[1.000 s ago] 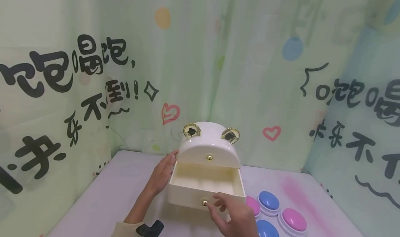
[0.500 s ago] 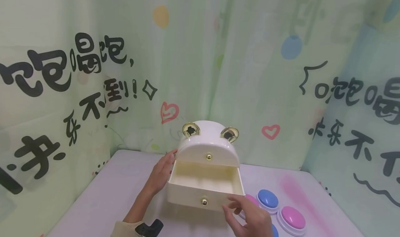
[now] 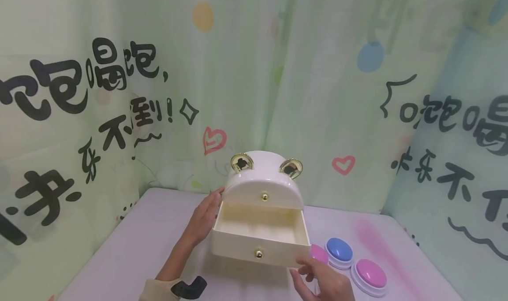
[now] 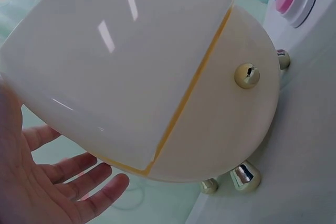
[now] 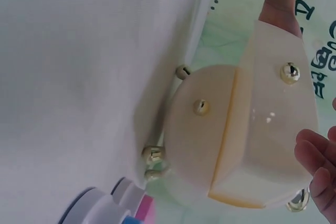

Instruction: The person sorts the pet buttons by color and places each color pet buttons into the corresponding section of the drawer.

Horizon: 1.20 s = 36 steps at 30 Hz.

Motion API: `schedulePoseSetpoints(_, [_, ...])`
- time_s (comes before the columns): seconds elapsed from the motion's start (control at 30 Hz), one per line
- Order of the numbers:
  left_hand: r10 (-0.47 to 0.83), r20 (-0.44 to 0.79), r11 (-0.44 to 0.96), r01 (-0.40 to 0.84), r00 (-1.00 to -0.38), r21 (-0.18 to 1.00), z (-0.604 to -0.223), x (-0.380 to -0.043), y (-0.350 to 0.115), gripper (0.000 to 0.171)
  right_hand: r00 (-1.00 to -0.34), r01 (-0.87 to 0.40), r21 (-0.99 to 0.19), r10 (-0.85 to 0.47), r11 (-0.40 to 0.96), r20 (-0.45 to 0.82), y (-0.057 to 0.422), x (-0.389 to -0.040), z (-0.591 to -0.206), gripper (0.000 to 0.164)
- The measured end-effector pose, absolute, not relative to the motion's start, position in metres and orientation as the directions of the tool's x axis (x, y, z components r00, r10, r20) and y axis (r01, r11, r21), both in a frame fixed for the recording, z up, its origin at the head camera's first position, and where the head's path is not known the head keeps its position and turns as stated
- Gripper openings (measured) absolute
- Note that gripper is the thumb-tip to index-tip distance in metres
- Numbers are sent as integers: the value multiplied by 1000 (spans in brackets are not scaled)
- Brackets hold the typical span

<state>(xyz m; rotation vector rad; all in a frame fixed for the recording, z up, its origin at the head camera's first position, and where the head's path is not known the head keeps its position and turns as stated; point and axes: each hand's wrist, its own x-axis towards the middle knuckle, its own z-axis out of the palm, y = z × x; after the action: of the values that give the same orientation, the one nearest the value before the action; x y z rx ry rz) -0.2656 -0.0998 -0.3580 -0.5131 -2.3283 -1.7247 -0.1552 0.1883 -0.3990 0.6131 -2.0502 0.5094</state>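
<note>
A glossy cream storage box (image 3: 262,171) with two gold-rimmed frog eyes stands on the table. Its middle drawer (image 3: 238,244) is pulled out, and the inside that shows holds nothing. A gold knob (image 3: 259,253) sits on the drawer front. My left hand (image 3: 204,217) rests along the box's left side; its fingers (image 4: 102,198) are spread in the left wrist view. At the drawer's right front corner is my right hand (image 3: 325,278), fingers loosely bent and holding nothing. In the right wrist view, the right fingers (image 5: 313,142) are close to the drawer front; whether they touch it I cannot tell.
Several round push buttons, including a blue one (image 3: 339,249) and a pink one (image 3: 371,273), stand on the table right of the box. The lilac-white tabletop (image 3: 166,208) ends at printed green curtains (image 3: 246,94). Small gold feet (image 4: 245,177) lift the box.
My right hand has left the drawer knob and moved to the right along the drawer front, to its corner. The drawer stays pulled out, and my left hand keeps its place.
</note>
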Motion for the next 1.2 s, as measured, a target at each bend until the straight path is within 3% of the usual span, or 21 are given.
schedulePoseSetpoints(0.27, [151, 363, 258, 391, -919, 883, -363, -273, -101, 48, -633, -413, -200, -122, 888, 764, 190, -150, -409, 32])
schedulePoseSetpoints(0.4, [136, 372, 254, 395, -918, 883, -382, -289, -102, 52, -759, -263, -258, -34, 930, 651, 189, -146, -409, 28])
schedulePoseSetpoints(0.67, [128, 422, 280, 441, -897, 853, -390, -297, -101, 53, -900, -130, -248, -9, 960, 436, 199, -145, -410, 28])
schedulePoseSetpoints(0.8, [130, 418, 289, 438, -899, 851, -391, -297, -100, 54, -938, -106, -243, -16, 964, 346, 206, -148, -412, 29])
schedulePoseSetpoints(1.03, [131, 416, 280, 436, -900, 855, -392, -297, -101, 54, -936, -133, -242, -41, 961, 350, 211, -151, -416, 29])
schedulePoseSetpoints(1.2, [139, 409, 263, 432, -902, 863, -391, -296, -102, 54, -981, -56, -278, -1, 959, 195, 221, -157, -412, 34])
